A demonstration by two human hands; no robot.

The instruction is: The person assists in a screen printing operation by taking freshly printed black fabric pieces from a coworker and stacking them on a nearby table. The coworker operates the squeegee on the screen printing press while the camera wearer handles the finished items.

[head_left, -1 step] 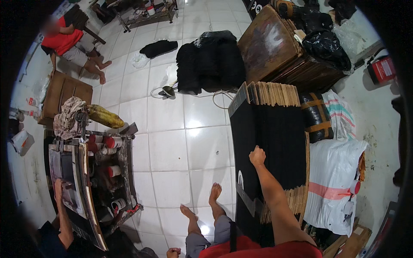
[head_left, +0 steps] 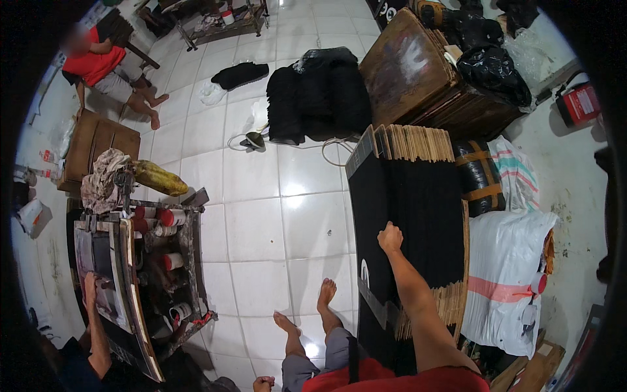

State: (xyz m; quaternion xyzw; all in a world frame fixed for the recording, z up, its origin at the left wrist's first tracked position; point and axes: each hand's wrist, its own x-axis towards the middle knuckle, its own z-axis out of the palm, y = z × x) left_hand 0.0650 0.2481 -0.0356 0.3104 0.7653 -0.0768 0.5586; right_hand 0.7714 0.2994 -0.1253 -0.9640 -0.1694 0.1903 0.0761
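Note:
My right arm reaches across a long row of upright boards (head_left: 428, 215) draped in black cloth, with bare brown edges at both ends. The front board (head_left: 369, 215) has a white print on its dark face. My right hand (head_left: 390, 237) is closed at the upper edge of that board, touching the black cloth; what its fingers grip, if anything, is hidden. My left hand (head_left: 264, 383) hangs low at the lower edge of the view, fingers curled, apart from everything but close to my grey shorts (head_left: 297, 372).
At left another person's hand (head_left: 90, 287) rests on a printing frame (head_left: 104, 261) over a rack with red-and-white tubs (head_left: 171, 217). Black cloth piles (head_left: 320, 95) and a cable lie ahead. Stacked brown boards (head_left: 418, 65) and white sacks (head_left: 503, 281) line the right. Someone sits far left.
The other person's hand at the left frame has shifted slightly. My own hands stay where they were.

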